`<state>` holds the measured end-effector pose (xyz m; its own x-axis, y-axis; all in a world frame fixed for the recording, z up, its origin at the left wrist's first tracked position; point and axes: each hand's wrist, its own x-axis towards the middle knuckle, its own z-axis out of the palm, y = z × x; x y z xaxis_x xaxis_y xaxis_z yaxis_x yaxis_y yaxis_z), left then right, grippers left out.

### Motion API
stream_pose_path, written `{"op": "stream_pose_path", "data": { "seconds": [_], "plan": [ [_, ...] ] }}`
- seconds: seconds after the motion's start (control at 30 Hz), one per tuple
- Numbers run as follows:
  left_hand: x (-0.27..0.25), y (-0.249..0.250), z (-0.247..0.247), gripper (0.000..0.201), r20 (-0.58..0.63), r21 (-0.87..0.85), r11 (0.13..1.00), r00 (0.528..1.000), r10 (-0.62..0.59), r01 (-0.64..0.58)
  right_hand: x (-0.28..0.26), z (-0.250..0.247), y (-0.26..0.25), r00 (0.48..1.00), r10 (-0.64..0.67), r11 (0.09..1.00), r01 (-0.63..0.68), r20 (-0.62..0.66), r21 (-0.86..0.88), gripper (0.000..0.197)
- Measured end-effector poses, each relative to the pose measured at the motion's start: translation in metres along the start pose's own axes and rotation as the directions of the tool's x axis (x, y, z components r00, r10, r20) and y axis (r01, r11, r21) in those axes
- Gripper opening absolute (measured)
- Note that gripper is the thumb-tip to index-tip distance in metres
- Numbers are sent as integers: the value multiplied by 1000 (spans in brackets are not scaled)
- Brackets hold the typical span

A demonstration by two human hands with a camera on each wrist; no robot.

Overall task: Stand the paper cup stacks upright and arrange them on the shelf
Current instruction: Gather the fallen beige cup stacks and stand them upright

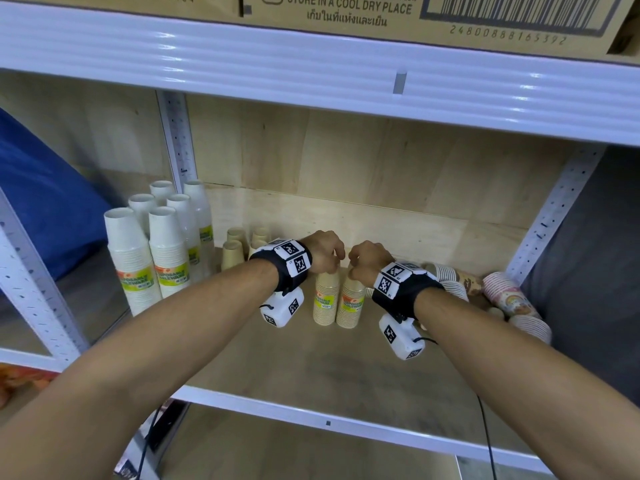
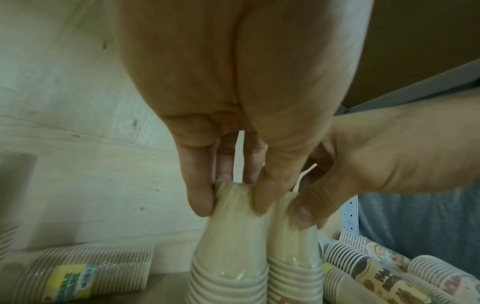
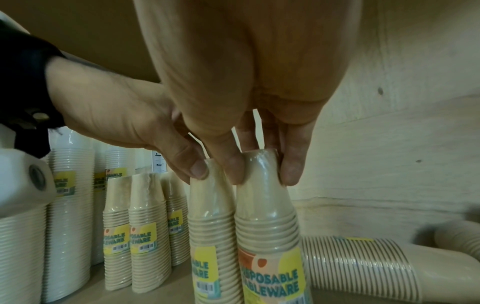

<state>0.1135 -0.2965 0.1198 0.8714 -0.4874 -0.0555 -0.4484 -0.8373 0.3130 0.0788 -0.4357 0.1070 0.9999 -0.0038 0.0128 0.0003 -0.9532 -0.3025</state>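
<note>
Both hands are down on the shelf (image 1: 311, 348) together, side by side. The left hand (image 1: 323, 249) pinches the top of the left beige stack (image 1: 326, 299) between thumb and fingertips (image 2: 200, 197); the right hand (image 1: 367, 259) pinches the top of the right beige stack (image 1: 351, 304) the same way, fingertips (image 3: 291, 170) curled round its narrow end. The two stacks stand upright and touch each other, near the middle of the board.

At nine o'clock from them stand the tall white stacks (image 1: 138, 258), upright in a cluster, and just behind, between the white ones and the left wrist, a group of small beige stacks (image 1: 233, 252), partly hidden by the wristband. At three o'clock lies a heap of patterned stacks (image 1: 505, 296) on their sides against the upright post, with one more beige stack lying down (image 3: 363, 265) close beside the pair.

Overhead at twelve o'clock a cardboard carton (image 1: 346, 12) sits on the upper shelf, its top cut off by the frame edge. A blue bag (image 1: 41, 195) fills the next bay at ten o'clock.

The pair's tops are hidden under the knuckles in the head view; the wrist views are soft with blur, and the labels read only in part.
</note>
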Motion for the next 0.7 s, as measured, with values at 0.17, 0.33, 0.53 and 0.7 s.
{"op": "stream_pose_path", "data": {
  "seconds": [0.17, 0.33, 0.53, 0.7],
  "plan": [
    [2, 1, 3, 35, -46, -13, 1000, 999, -21, 20, -1, -2, -1, 1000, 4, 1000, -4, 4, -12, 20],
    [2, 2, -1, 34, -15, -2, 999, 999, -34, 34, -3, -6, -5, 1000, -2, 1000, 3, 12, -30, 26],
    [-7, -3, -14, 32, -7, -11, 998, 998, -63, 63, -8, -16, -14, 999, 15, 999, -13, 48, -33, 36],
    [-21, -9, -36, 30, 68, 25, 992, 990, -125, 124, -6, -20, -29, 998, -10, 1000, 10, 60, -7, 31]
  ]
}}
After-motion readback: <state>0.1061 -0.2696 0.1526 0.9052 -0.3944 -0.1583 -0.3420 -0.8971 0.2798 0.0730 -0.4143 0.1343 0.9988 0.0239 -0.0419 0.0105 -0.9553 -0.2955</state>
